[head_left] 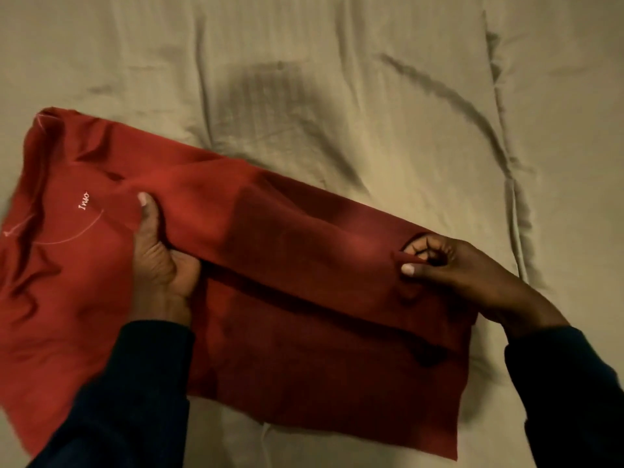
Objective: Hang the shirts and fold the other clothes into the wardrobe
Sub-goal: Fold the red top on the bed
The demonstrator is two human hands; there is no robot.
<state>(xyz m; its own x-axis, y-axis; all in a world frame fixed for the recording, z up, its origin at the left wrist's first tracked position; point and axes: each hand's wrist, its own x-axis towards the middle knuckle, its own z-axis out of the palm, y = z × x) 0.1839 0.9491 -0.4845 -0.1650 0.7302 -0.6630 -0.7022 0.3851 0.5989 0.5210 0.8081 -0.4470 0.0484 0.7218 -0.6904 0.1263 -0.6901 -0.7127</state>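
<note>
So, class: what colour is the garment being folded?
Red garment, with small white lettering near the neckline; seen in the head view.

Surface: wrinkled beige fabric bed sheet (337, 79), filling the whole view.
Creases: long dark folds run down its right side.

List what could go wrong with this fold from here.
1. The right hand pinches only a small bit of the red garment's edge; it could slip and the folded flap fall open.
2. The left hand grips bunched fabric near the neckline, so creases may get folded in.
3. The wrinkled bedsheet could leave the fold uneven.
</note>
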